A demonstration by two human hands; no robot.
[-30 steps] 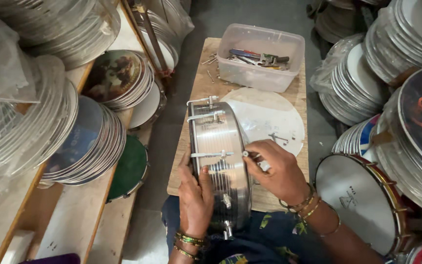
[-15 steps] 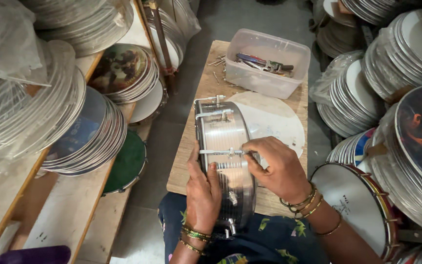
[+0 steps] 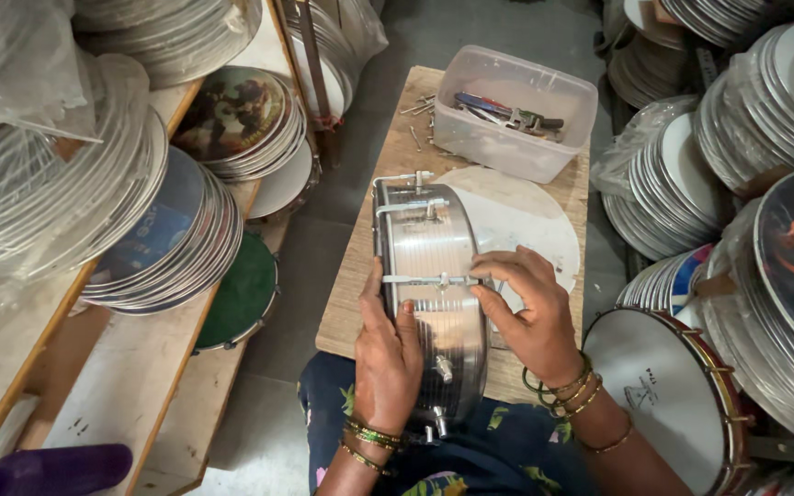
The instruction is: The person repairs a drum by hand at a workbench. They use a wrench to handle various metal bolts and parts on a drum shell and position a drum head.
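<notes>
A shiny metal drum shell (image 3: pixel 434 248) stands on its edge on a wooden board (image 3: pixel 360 276) in front of me. My left hand (image 3: pixel 388 358) lies flat on the shell's near side and steadies it. My right hand (image 3: pixel 526 308) pinches the end of a tension rod (image 3: pixel 425 278) on the shell's right rim. A white round drum skin (image 3: pixel 526 220) lies flat on the board just right of the shell.
A clear plastic tub (image 3: pixel 516 115) with tools sits at the board's far end, loose screws beside it. Stacks of round drum skins fill the wooden shelves (image 3: pixel 140 367) on the left and the right side. A finished drum (image 3: pixel 663 395) leans at my right.
My view has shifted a little. The shell stays on edge; my right hand has moved slightly along the rim onto the tension rod. My left hand keeps its hold.
</notes>
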